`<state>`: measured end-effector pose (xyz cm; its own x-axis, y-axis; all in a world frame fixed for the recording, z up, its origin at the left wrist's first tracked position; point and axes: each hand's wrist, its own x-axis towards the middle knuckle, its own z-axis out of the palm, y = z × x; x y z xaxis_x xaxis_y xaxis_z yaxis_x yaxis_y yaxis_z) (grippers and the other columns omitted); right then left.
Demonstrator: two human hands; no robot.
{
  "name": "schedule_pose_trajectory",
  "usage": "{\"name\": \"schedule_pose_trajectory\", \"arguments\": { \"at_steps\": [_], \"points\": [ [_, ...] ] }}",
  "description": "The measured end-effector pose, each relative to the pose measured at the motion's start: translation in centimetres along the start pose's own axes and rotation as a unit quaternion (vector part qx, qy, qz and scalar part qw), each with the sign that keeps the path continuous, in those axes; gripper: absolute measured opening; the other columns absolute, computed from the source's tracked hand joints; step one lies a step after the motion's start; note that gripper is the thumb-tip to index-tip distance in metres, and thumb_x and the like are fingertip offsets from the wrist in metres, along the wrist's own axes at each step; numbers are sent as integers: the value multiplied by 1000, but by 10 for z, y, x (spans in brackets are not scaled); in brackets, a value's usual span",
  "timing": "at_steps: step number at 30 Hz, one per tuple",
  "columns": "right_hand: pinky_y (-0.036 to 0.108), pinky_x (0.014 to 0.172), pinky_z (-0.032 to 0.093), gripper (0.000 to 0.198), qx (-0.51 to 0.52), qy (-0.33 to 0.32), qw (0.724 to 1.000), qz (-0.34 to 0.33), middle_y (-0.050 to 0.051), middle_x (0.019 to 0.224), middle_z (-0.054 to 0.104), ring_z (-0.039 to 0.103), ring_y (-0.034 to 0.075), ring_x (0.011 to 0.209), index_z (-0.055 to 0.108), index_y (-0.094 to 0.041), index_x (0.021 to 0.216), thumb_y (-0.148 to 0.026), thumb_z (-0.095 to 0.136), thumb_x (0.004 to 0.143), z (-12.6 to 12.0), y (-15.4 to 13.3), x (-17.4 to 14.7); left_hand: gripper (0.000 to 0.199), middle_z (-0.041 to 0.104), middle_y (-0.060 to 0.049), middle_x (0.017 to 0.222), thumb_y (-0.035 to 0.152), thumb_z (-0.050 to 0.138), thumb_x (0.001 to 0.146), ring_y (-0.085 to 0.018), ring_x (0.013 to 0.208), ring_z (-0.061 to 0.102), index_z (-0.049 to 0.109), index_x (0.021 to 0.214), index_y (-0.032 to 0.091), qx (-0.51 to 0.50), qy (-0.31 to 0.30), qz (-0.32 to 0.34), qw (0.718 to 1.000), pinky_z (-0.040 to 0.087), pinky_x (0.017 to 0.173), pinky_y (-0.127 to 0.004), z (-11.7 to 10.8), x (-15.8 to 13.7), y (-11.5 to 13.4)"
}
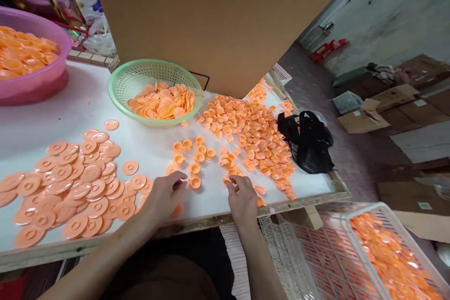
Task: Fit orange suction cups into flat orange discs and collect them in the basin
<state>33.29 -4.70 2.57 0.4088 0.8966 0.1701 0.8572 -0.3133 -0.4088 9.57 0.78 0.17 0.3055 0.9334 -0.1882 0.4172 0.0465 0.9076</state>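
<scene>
My left hand [168, 193] is at the table's near side, fingers curled beside a loose group of small orange toy cups [195, 182]. Whatever its fingers hold, if anything, is hidden. An orange saucer partly shows under that wrist. To the right, my right hand [243, 197] has its thumb and fingers pinched on a small orange cup [226, 180] at the near edge of a big heap of cups [260, 136]. Flat round orange saucers [75, 190] lie spread in an overlapping pile left of my left hand.
A green colander [121, 96] holding orange saucers stands behind the cups, before a large cardboard box [218, 23]. A pink basin [42, 89] of orange pieces is at far left. A black bag [309, 143] lies at the table's right edge; a white crate [363, 248] stands below.
</scene>
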Motion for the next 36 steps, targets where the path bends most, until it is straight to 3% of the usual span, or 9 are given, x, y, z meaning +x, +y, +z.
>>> {"name": "schedule_pose_trajectory", "arguments": {
  "at_steps": [3, 7, 9, 13, 19, 24, 28, 31, 36],
  "points": [
    [33, 75, 48, 20, 50, 0, 999, -17, 7, 86, 66, 61, 20, 78, 70, -18, 85, -22, 50, 84, 4, -2, -7, 25, 68, -5, 96, 29, 48, 87, -21, 88, 61, 69, 99, 22, 131, 87, 77, 985, 48, 76, -32, -19, 9, -16],
    [27, 68, 48, 19, 157, -131, 978, -45, 4, 79, 66, 62, 17, 71, 72, -21, 84, -19, 54, 81, 16, -37, -27, 21, 64, -8, 103, 28, 55, 85, -26, 96, 56, 72, 96, 23, 237, 75, 124, 961, 47, 81, -37, -30, 19, -30],
    [28, 71, 48, 23, 165, -177, 968, -60, 4, 81, 67, 63, 17, 74, 74, -21, 89, -18, 52, 82, 24, -54, -30, 16, 63, -7, 101, 25, 57, 83, -24, 94, 56, 72, 89, 23, 243, 59, 121, 961, 46, 82, -36, -25, 18, -28],
    [28, 71, 48, 21, 187, -140, 972, -22, 6, 86, 69, 64, 17, 76, 71, -18, 92, -23, 52, 84, 36, -73, -20, 9, 61, -4, 99, 18, 62, 79, -21, 93, 53, 70, 80, 22, 233, 17, 120, 965, 45, 80, -34, -13, 7, -17],
    [24, 54, 45, 12, 255, -218, 938, 86, -3, 56, 59, 56, 13, 52, 59, -20, 68, -28, 58, 77, 44, -81, -19, 6, 60, -4, 98, 18, 66, 80, -20, 91, 50, 70, 79, 22, 232, 26, 147, 961, 41, 77, -34, -5, -1, -16],
    [21, 47, 41, 13, 253, -216, 938, 95, -4, 50, 54, 53, 12, 48, 55, -21, 64, -28, 56, 75, 50, -86, -25, 15, 60, -5, 96, 18, 60, 86, -20, 91, 51, 71, 76, 21, 214, 0, 176, 961, 41, 76, -34, -8, 0, -17],
    [20, 42, 38, 14, 260, -225, 933, 110, -6, 47, 52, 49, 11, 42, 54, -21, 65, -30, 57, 75, 50, -85, -24, 12, 60, -5, 96, 14, 66, 80, -18, 90, 52, 73, 86, 23, 145, -34, 155, 977, 42, 76, -32, -15, 2, -19],
    [21, 40, 36, 15, 262, -238, 925, 137, -6, 47, 51, 47, 11, 39, 53, -21, 66, -32, 57, 75, 48, -84, -23, 6, 60, -4, 91, 17, 70, 77, -19, 88, 52, 71, 80, 22, 160, -40, 153, 975, 41, 76, -33, -15, 4, -20],
    [23, 52, 40, 16, 185, -212, 959, 43, -2, 58, 58, 54, 13, 52, 51, -21, 65, -29, 53, 79, 45, -88, -24, 9, 62, -3, 88, 24, 69, 80, -20, 89, 52, 68, 72, 20, 203, -40, 155, 966, 39, 75, -35, -13, 5, -18]
  ]
}}
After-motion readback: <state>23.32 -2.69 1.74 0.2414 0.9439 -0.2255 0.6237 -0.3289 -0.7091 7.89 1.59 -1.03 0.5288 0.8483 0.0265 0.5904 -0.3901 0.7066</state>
